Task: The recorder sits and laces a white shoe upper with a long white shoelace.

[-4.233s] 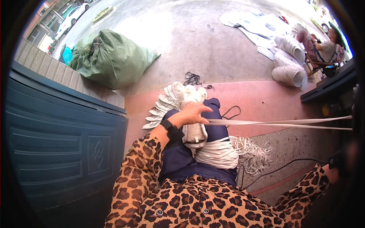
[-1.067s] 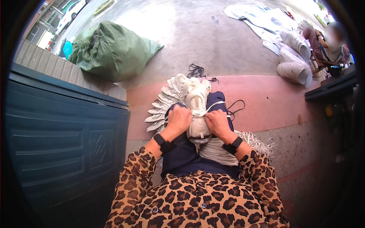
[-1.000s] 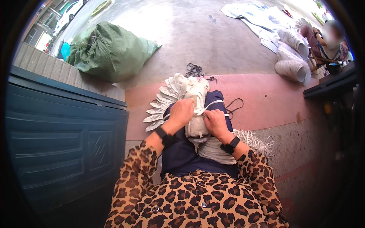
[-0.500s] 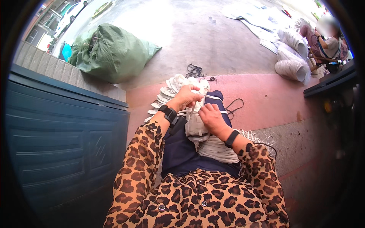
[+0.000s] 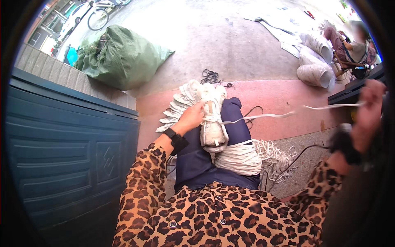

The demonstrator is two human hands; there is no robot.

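Your left hand (image 5: 190, 118) grips the white shoe (image 5: 213, 123) at its upper side, fingers closed on it; shoe rests sole-down on your lap, toe pointing away. Your right hand (image 5: 368, 109) is flung far right, near the frame edge and blurred, apparently pinching the white lace (image 5: 263, 117), which runs taut from shoe to hand. Bundle of white laces (image 5: 238, 158) lies on your thigh just behind the shoe. Stack of white insoles (image 5: 179, 107) sits on the floor, beside the left hand.
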